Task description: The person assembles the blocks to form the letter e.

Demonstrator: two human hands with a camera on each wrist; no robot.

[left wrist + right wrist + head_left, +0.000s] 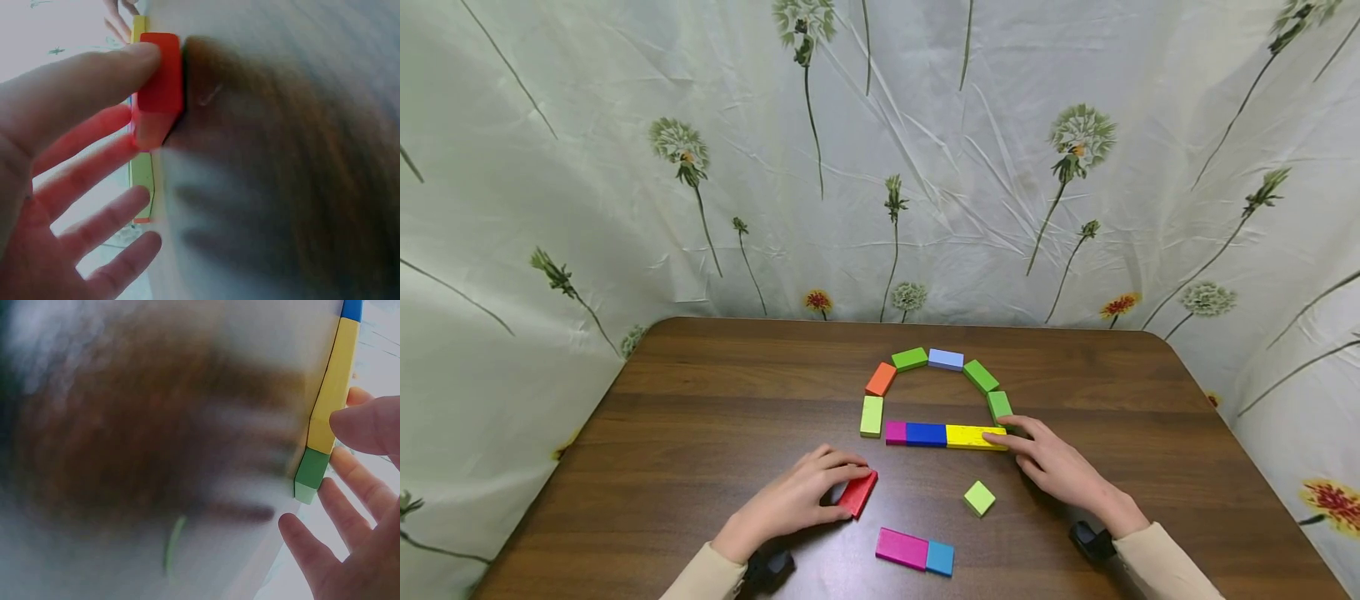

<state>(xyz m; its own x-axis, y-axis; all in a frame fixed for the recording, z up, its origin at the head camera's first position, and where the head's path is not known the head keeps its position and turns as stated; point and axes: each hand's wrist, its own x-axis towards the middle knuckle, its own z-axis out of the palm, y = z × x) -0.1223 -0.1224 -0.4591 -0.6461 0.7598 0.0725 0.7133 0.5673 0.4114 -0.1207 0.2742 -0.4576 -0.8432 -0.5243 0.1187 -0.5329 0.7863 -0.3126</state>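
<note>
My left hand pinches a red block between thumb and fingertips, low over the table in front of the block row. In the left wrist view the thumb lies over one face of the red block, while the other fingers spread beyond it. My right hand touches the right end of a long yellow block with an extended index finger. That block joins a blue block and a magenta block in a straight row. A green block stands by the right fingertips.
Behind the row curves an arch: a lime block, an orange block, green blocks and a light-blue block. Nearer me lie a small lime block, a pink block and a blue piece. A floral curtain hangs behind the table.
</note>
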